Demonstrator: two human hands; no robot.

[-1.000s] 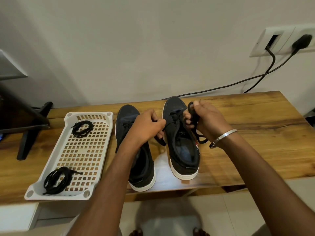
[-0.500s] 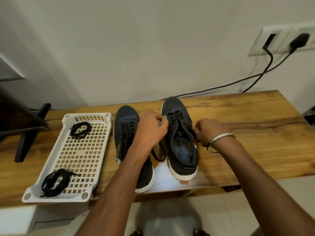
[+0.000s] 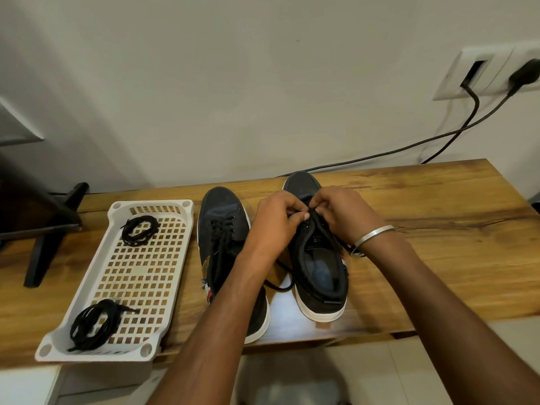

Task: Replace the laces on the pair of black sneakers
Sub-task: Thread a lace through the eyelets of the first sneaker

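At the far left of the frame a dark stand (image 3: 43,229) rests on the wooden table (image 3: 438,258), its leg slanting down toward the lower left. Just right of it lies a white perforated tray (image 3: 152,349), running from mid-frame toward the lower left; a coiled black lace (image 3: 140,230) sits at its upper end and a second lace bundle (image 3: 96,324) at its lower end, well apart from each other. Beside the tray stands the left sneaker (image 3: 223,229), toe pointing up the frame, its lace threaded through the eyelets and its heel partly hidden by a forearm. Right of centre stands the right sneaker (image 3: 321,276), also toe up, with a loose lace end (image 3: 280,286) trailing on the table between the two shoes. Both hands meet over its tongue: the left hand (image 3: 274,226) has its fingers curled and pinches the lace at the upper eyelets, and the right hand (image 3: 347,214) is likewise curled, gripping the same lace just beside it, fingertips nearly touching. A metal bangle (image 3: 372,235) circles the right wrist. At the upper right, a wall socket (image 3: 491,74) holds two plugs, and their black cables (image 3: 409,147) drop toward the table's back edge.
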